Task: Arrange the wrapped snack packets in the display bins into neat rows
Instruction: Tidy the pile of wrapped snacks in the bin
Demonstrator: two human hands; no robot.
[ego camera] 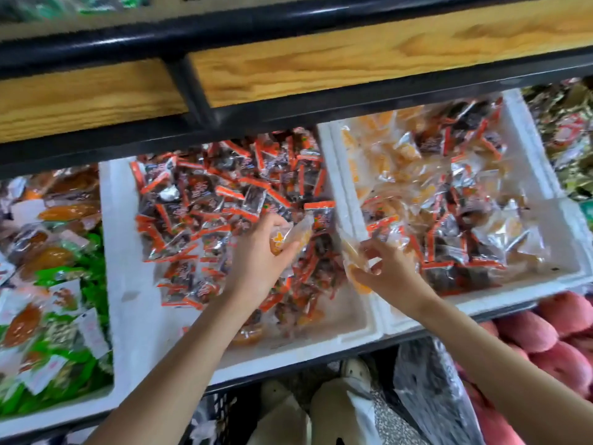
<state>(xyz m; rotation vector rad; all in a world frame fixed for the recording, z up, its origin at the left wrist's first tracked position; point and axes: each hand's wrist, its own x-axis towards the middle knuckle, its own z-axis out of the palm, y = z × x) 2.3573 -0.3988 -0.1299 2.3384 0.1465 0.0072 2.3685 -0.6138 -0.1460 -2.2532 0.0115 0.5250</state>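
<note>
Left hand [256,255] grips an orange packet [293,235] over the middle bin [134,309]; at 3 o'clock, right hand [388,274] pinches a clear packet [352,253].

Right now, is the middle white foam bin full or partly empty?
Partly empty: the white foam bin shows bare floor near-left; red-edged packets heap behind.

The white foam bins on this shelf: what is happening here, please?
A person is sorting snack packets. The left hand holds a clear packet with orange filling above the middle white foam bin, which is full of jumbled red-and-dark foil packets. The right hand pinches another clear orange packet at the wall beside the right white foam bin, where both kinds lie mixed. No neat rows show yet.
</note>
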